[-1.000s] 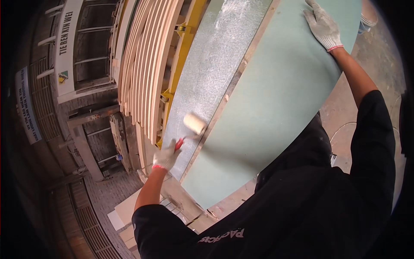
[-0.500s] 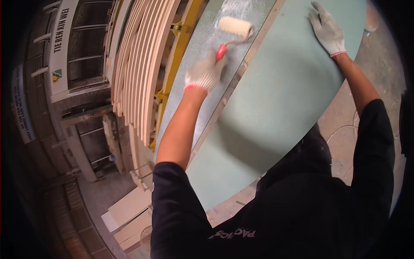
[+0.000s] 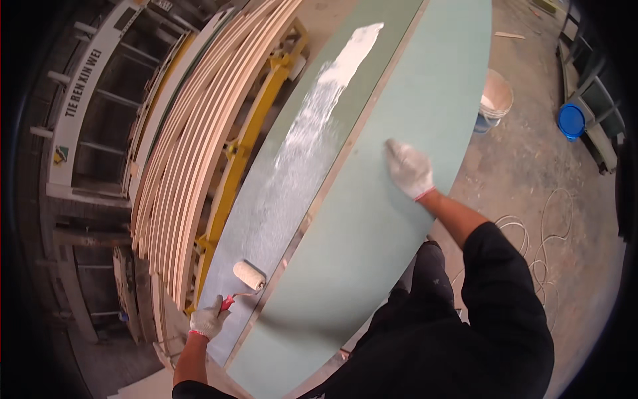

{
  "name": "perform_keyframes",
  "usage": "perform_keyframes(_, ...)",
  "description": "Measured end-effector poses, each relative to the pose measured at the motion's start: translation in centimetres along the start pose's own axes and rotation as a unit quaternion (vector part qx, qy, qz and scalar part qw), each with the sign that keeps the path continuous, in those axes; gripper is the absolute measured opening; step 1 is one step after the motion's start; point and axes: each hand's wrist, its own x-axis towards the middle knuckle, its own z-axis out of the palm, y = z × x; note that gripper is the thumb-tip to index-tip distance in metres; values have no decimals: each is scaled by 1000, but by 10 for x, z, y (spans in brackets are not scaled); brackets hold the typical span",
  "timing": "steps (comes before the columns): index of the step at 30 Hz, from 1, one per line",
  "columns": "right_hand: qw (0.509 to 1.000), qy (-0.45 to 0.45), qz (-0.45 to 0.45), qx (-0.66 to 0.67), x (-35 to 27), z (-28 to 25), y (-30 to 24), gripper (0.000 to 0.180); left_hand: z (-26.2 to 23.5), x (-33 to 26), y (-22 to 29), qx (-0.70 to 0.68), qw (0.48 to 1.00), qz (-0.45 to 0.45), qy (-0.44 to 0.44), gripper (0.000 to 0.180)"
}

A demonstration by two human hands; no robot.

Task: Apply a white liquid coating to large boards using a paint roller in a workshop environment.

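My left hand (image 3: pixel 208 320), in a pale knit glove, is closed round the red handle of a paint roller (image 3: pixel 248 274). The roller's cream sleeve rests at the near end of a long green board (image 3: pixel 372 41). A white wet coating (image 3: pixel 345 60) covers much of that board, thick at the far part and thinly spread toward me. Beside it on the right lies a wider pale green panel (image 3: pixel 345 246), with a narrow wooden strip (image 3: pixel 339 158) between the two. My gloved right hand (image 3: pixel 409 167) is over this panel, fingers stretched out, holding nothing; whether it presses down I cannot tell.
Stacked wooden slats (image 3: pixel 199 159) stand along the left, next to a yellow metal frame (image 3: pixel 242 156). At the right, a bucket (image 3: pixel 495 100) sits on the floor close to the panel's edge. Farther off are a blue lid-like disc (image 3: pixel 571 122) and loops of pale cable (image 3: pixel 541 256).
My left hand has drawn the roller toward me to the board's near end. My right hand has also shifted nearer along the panel. The view has swung, showing more floor at the right.
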Motion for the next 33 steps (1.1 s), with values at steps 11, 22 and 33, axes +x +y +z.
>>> perform_keyframes(11,912,-174,143,341,25,-25,30,23,-311,350,319,-14,994,96,59,52)
perform_keyframes(22,966,-59,68,244,200,-90,203,25,-473,561,491,-102,975,120,159,46)
perform_keyframes(33,997,-60,5,-52,302,-63,311,19,-284,312,246,40,999,9,-4,58)
